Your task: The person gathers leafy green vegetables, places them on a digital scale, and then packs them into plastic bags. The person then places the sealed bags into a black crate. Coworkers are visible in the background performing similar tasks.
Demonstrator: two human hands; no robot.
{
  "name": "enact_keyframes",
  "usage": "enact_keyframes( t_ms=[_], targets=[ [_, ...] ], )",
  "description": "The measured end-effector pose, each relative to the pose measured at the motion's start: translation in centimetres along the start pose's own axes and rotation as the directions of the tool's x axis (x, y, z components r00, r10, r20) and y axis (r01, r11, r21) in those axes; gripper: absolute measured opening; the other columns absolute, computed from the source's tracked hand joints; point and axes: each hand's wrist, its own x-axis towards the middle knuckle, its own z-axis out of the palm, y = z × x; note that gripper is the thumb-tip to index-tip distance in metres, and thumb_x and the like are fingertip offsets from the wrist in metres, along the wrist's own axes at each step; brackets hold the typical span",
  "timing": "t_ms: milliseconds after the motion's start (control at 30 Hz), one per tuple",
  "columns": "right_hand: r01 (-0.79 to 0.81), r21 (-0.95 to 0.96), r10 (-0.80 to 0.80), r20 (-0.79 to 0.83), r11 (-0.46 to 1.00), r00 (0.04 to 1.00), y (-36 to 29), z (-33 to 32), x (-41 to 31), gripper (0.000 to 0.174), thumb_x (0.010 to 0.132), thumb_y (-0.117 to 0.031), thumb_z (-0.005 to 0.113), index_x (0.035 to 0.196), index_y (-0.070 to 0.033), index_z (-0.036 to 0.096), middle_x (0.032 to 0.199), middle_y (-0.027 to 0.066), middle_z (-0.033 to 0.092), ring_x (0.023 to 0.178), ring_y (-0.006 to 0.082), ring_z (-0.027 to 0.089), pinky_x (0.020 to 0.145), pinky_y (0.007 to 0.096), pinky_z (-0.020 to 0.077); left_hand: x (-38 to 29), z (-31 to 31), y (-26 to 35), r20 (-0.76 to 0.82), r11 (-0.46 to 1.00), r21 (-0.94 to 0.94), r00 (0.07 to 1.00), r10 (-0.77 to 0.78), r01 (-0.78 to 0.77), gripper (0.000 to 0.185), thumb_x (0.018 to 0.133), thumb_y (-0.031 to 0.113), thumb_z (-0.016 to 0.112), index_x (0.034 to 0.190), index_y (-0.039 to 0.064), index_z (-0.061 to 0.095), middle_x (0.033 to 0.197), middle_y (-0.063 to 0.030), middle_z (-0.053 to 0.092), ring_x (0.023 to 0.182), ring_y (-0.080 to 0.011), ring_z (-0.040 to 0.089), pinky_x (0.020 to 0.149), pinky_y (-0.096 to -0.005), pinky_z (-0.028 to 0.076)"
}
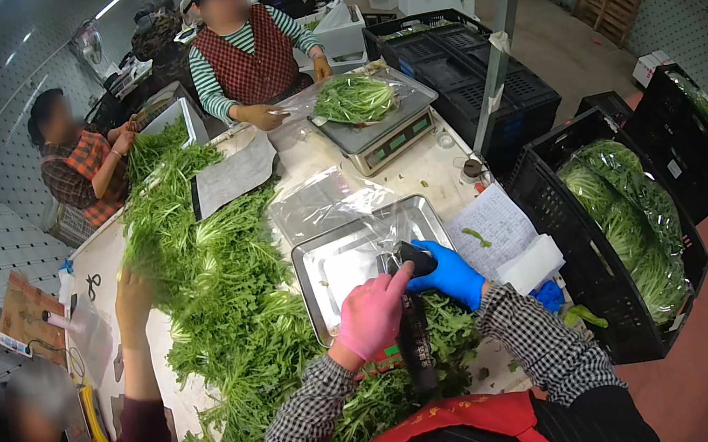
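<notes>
My left hand [370,314], in a pink glove, has its fingers curled at a dark item [419,260], with the index fingertip on it. My right hand [449,275], in a blue glove, grips the same item from the other side. A black strip [416,345] bearing pale writing hangs below the hands; whether it joins the item I cannot tell. Clear plastic film [390,222] lies just beyond the hands. Under them is a shiny metal tray [314,256], with a lit display [390,352] partly hidden beneath my left wrist.
Leafy greens [229,278] heap along the table's left side. A bagged bunch [355,100] rests on a digital scale [382,138]. Written paper [494,232] lies right, beside a black crate [631,342] of bagged greens. A metal post [500,60] rises behind. Three co-workers surround the table.
</notes>
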Motion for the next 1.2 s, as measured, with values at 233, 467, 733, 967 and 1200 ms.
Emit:
enact_keyframes(
  t_ms=[233, 467, 733, 967, 1200],
  targets=[
    [-0.124, 0.247, 0.106, 0.086, 0.961, 0.991, -1.3, -0.6, -1.2, 0.057, 0.076, -0.009, 0.084, 0.124, 0.003, 0.055, 0.114, 0.0106, 0.067, 0.105, 0.0183, 0.063, 0.093, 0.0319, 0.0518, -4.3, 2.9, -2.2, -0.292, 0.907, -0.229, 0.864, -0.410, 0.353, 0.072, 0.078, 0.013, 0.076, 0.143, 0.003, 0.045, 0.105, -0.0155, 0.059, 0.090, -0.0297, 0.061, 0.078, -0.0386, 0.052],
    [-0.129, 0.110, 0.118, 0.098, 0.986, 0.988, -0.9, 1.0, -1.6, 0.084, 0.073, -0.013, 0.087, 0.143, 0.001, 0.043, 0.136, 0.0150, 0.057, 0.121, 0.0208, 0.056, 0.103, 0.0333, 0.0463, -4.2, 5.5, -3.8, -0.065, 0.686, -0.570, 0.808, -0.586, 0.452, 0.021, 0.093, 0.011, 0.063, 0.108, -0.003, 0.068, 0.080, -0.0136, 0.070, 0.070, -0.0178, 0.063, 0.069, -0.0310, 0.051],
    [-0.110, 0.357, 0.127, -0.024, 0.927, 0.992, -0.6, 0.4, -1.3, 0.102, 0.076, -0.005, 0.083, 0.156, 0.001, 0.019, 0.141, 0.0201, 0.051, 0.127, 0.0249, 0.052, 0.107, 0.0345, 0.0430, -7.4, 5.0, -3.7, 0.283, 0.665, -0.552, 0.863, -0.418, 0.503, 0.019, 0.093, 0.012, 0.062, 0.108, 0.000, 0.067, 0.080, -0.0139, 0.068, 0.067, -0.0166, 0.062, 0.065, -0.0326, 0.051],
    [-0.234, 0.367, 0.177, 0.184, 0.900, 0.967, -0.7, 0.8, -1.4, 0.067, 0.080, -0.006, 0.079, 0.140, 0.003, 0.049, 0.126, 0.0107, 0.063, 0.111, 0.0180, 0.060, 0.100, 0.0316, 0.0465, -8.6, 3.1, -1.5, 0.585, -0.329, -0.805, 0.752, -0.304, 0.494, 0.038, 0.096, 0.018, 0.062, 0.130, 0.003, 0.057, 0.108, -0.0050, 0.068, 0.091, -0.0170, 0.065, 0.082, -0.0323, 0.054],
    [-0.122, 0.325, 0.091, 0.108, 0.938, 0.990, -0.3, 4.1, -2.9, 0.089, 0.079, -0.007, 0.082, 0.151, 0.001, 0.031, 0.135, 0.0149, 0.056, 0.115, 0.0216, 0.059, 0.098, 0.0326, 0.0503, -8.7, 4.1, 0.3, 0.535, -0.412, -0.831, 0.737, -0.414, 0.373, 0.052, 0.094, 0.026, 0.067, 0.137, 0.004, 0.048, 0.117, -0.0041, 0.064, 0.100, -0.0133, 0.063, 0.088, -0.0304, 0.052]
  ],
)
